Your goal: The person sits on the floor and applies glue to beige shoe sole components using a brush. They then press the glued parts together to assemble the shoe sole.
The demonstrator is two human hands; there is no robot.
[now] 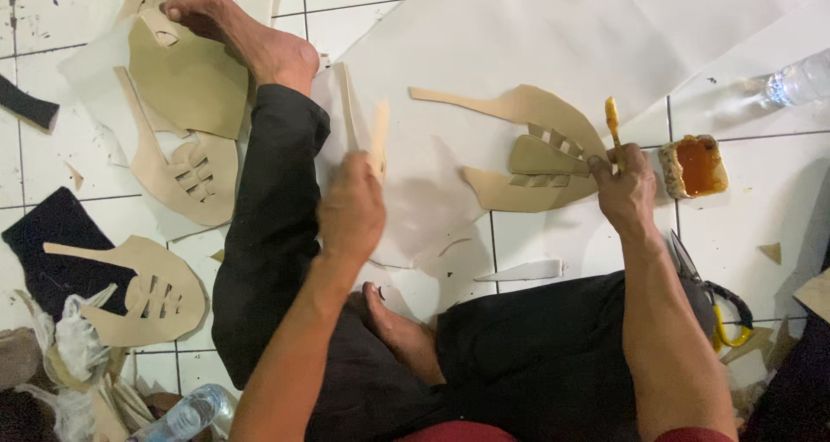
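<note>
The large tan cut-out piece with its row of slots lies flat on the white paper sheet, just ahead of and to the inner side of the right hand, its long axis running crosswise from a thin tail far on the inner side to a broad slotted end under that hand's fingertips. The right hand is closed around a glue-smeared brush that stands up past the knuckles, with the small glue tub just beside it on the outer side. The left hand is farther off, pinching a narrow tan strip that points away from it.
</note>
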